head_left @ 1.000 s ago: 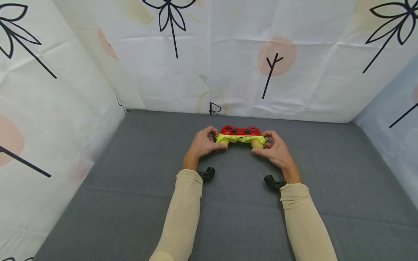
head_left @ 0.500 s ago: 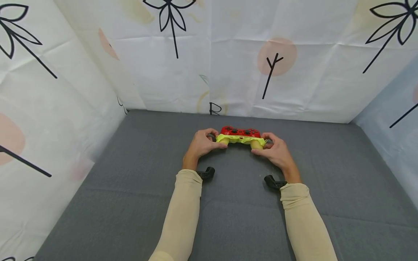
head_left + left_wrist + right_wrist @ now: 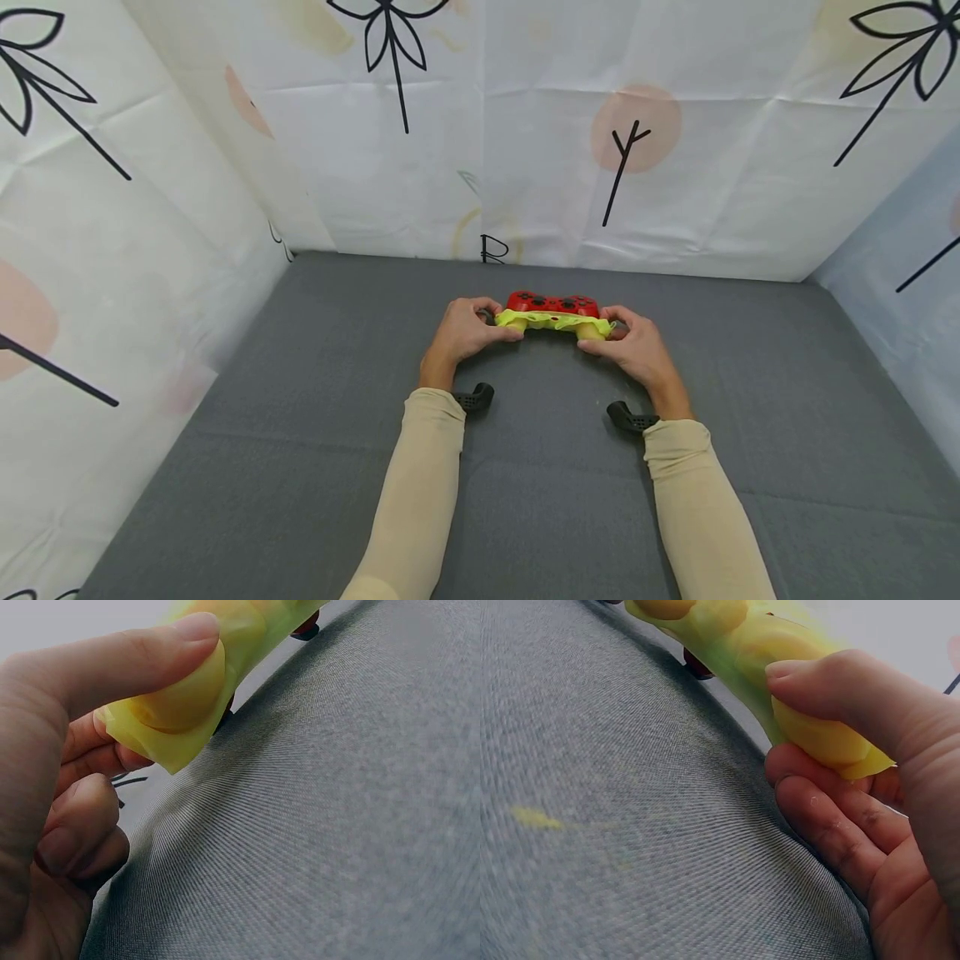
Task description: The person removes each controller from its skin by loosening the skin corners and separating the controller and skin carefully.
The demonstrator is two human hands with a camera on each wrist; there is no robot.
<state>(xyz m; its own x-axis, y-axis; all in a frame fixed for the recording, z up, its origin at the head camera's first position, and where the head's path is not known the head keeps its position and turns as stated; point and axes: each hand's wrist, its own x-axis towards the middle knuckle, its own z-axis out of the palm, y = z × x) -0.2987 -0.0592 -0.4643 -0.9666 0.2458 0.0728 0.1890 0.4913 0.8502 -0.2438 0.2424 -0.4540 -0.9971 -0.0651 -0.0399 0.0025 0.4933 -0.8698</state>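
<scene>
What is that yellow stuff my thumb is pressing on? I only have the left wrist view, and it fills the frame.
Observer: It is a yellow-green cover stretched over the near side of a red game controller, seen from the head view.
Operator: Is the other hand on it too?
Observer: Yes. The right hand grips the right grip, thumb on the cover, as the left hand does on the left grip.
Operator: Is the cover fully on?
Observer: No. The red top with its black buttons shows bare above the cover's edge.
Operator: Anything else nearby?
Observer: Only the grey mat and the patterned sheet behind it.
</scene>
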